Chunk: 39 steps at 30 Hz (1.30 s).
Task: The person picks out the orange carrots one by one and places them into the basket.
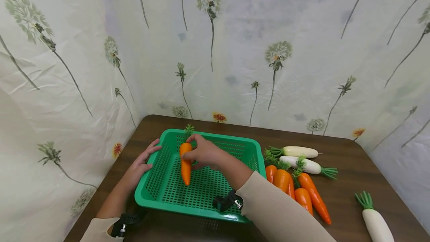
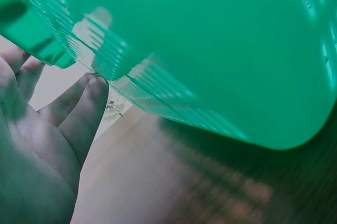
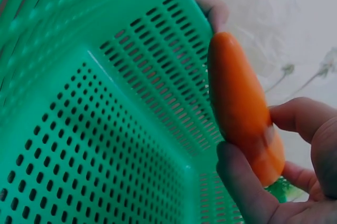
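Observation:
My right hand pinches an orange carrot between thumb and fingers near its leafy top. The carrot hangs over the inside of a green plastic basket, tip toward me. In the right wrist view the carrot has the thumb on one side and fingers on the other, with the basket's slotted wall behind. At the basket's left rim rests my left hand, its fingers extended. The left wrist view shows fingertips of that hand against the basket's outer side.
Several orange carrots lie in a pile right of the basket, partly behind my right sleeve. Two white radishes are beyond them, and another white radish lies near the right edge of the brown table. A flowered curtain hangs behind.

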{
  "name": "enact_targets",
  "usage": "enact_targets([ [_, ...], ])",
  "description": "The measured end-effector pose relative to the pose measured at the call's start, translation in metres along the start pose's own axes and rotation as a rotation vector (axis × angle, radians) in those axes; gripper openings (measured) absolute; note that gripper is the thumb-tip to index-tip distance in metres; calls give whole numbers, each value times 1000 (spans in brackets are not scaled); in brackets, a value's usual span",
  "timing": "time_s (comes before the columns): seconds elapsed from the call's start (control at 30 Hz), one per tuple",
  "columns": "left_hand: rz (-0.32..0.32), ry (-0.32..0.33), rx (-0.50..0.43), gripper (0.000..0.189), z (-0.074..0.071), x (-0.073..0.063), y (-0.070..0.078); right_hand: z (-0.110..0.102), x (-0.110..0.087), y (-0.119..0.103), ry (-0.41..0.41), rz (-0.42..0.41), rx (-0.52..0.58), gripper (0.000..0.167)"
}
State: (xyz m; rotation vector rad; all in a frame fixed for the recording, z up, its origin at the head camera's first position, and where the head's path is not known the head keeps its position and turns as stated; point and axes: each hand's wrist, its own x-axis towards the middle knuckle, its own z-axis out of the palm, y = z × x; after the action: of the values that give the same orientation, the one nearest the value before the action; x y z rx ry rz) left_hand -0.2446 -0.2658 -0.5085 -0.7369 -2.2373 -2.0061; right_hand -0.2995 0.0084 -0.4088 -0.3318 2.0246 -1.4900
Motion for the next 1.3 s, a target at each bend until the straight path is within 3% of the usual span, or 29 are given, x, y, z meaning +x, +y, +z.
enact_targets([
  [0.5,90,-4,-14,57,-2,0,-1,17,16,2,-19,52,-5,59],
  [0.9,96,-20,-11,56,-4,-1,-4,22,25,6,-40,96,26,65],
  [1.3,42,-29,-30,58,-2,0,-2,27,31,16,-88,158,32,58],
])
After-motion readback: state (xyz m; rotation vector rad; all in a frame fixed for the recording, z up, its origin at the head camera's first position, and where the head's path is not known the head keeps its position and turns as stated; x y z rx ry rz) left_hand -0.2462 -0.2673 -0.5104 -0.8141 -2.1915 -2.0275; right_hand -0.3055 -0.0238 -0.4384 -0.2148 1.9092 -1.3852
